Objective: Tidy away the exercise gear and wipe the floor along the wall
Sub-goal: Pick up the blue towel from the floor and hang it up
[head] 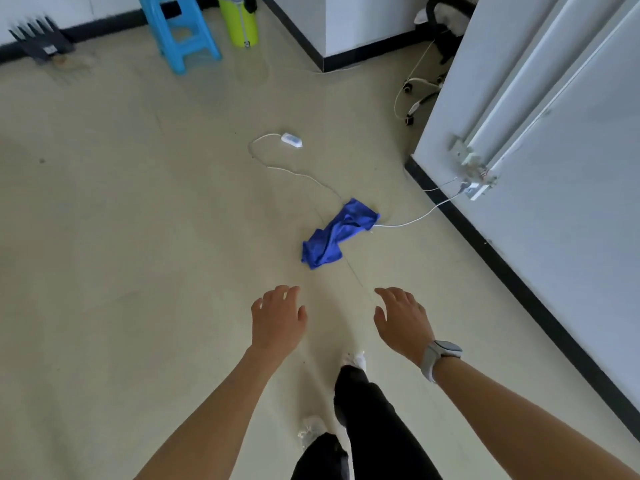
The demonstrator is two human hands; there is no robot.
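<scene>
A crumpled blue cloth (337,233) lies on the beige floor, a short way from the white wall (568,209) with its black skirting on the right. My left hand (277,318) and my right hand (401,320), which has a watch on the wrist, hang in front of me with fingers relaxed and empty, both nearer to me than the cloth. A white cable (298,173) runs under the cloth from a small white adapter (292,139) to a fitting on the wall.
A blue plastic stool (183,32) and a lime-green cylinder (240,20) stand at the back. A dark pronged object (41,41) lies by the far-left wall. An office chair base (422,95) sits behind the wall corner. My legs and feet are below.
</scene>
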